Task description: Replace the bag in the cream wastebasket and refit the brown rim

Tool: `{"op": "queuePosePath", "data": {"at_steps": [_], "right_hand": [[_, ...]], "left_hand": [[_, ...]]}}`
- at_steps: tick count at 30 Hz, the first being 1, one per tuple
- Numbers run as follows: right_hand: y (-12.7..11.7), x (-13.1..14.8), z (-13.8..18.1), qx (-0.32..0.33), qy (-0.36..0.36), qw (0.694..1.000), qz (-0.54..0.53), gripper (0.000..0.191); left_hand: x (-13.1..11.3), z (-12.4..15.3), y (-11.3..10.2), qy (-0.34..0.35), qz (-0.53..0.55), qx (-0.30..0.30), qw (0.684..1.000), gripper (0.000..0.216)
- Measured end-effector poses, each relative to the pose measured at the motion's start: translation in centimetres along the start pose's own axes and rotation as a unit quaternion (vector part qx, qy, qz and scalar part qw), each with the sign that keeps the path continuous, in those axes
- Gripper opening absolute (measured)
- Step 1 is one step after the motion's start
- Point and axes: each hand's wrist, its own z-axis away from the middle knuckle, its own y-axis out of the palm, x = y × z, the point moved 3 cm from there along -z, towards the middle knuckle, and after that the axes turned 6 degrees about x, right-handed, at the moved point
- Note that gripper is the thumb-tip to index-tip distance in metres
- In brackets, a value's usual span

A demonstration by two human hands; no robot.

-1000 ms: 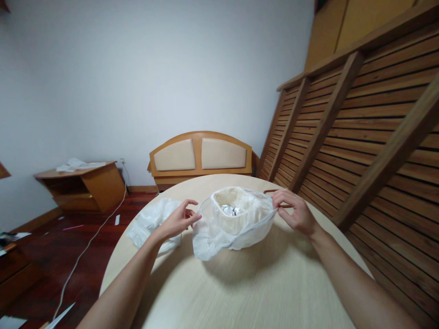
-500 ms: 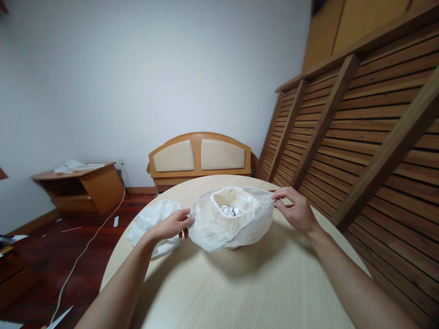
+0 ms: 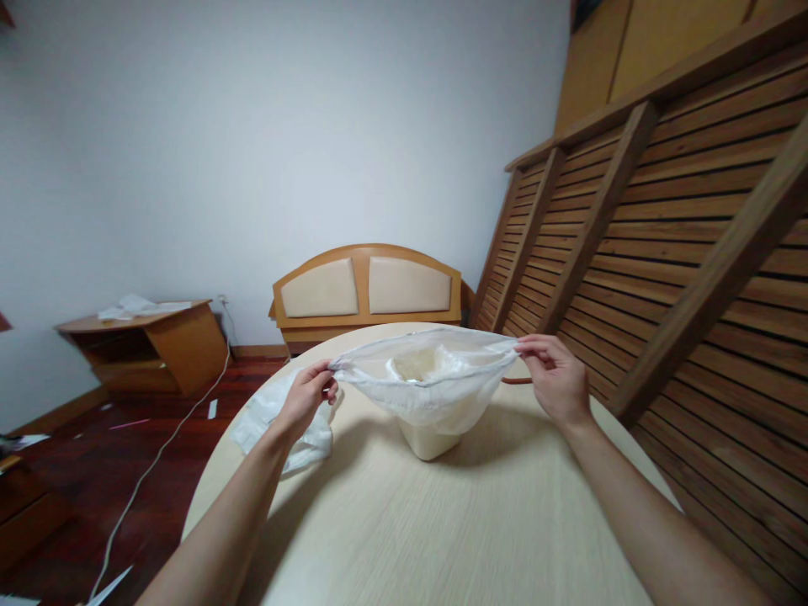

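Note:
A thin white plastic bag [image 3: 429,389] lines a small cream bin [image 3: 427,441] that stands on the round pale wooden table [image 3: 442,530]. My left hand [image 3: 307,396] pinches the bag's left rim. My right hand [image 3: 555,377] pinches the right rim. The rim is lifted above the bin and stretched wide between both hands. The bin's upper part shows only dimly through the plastic.
Another crumpled white plastic bag [image 3: 278,421] lies on the table at the left. A slatted wooden bed frame [image 3: 662,210] leans on the right. A headboard [image 3: 369,290] stands behind the table. A low cabinet [image 3: 151,345] and a white cable [image 3: 157,454] are at the left.
Both hands have raised the bag's rim off the bin and pulled it outward. My left hand went from open beside the bag to pinching its edge. The bin's lower part now shows.

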Motion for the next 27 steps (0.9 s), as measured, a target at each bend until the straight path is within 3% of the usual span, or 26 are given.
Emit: {"op": "queuePosePath", "data": {"at_steps": [5,8,13,19,22,27], "right_hand": [[-0.5,1.0,-0.3,-0.060,0.001,0.998,-0.002,0.010],[-0.8,1.0,-0.3,-0.082,-0.005,0.997,0.004,0.009],[-1.0,0.2,-0.4,-0.088,-0.002,0.996,-0.014,0.009],[-0.9,-0.3,-0.5,-0.088,0.009,0.995,-0.045,0.012],[-0.7,-0.7,-0.3,-0.073,0.036,0.996,-0.040,0.018],[-0.3,-1.2,0.1,0.012,0.102,0.993,0.051,0.024]], "left_hand": [[-1.0,0.5,0.2,0.043,0.024,-0.026,0.998,0.037],[-1.2,0.5,0.2,0.069,-0.032,-0.035,0.996,0.047],[-0.5,-0.1,-0.3,0.063,-0.132,-0.077,0.986,0.048],[-0.3,-0.3,-0.8,0.079,-0.142,-0.123,0.979,0.050],[-0.7,-0.1,-0.5,0.102,-0.115,-0.122,0.981,0.049],[-1.1,0.2,-0.1,0.112,-0.018,-0.122,0.986,0.044]]}}
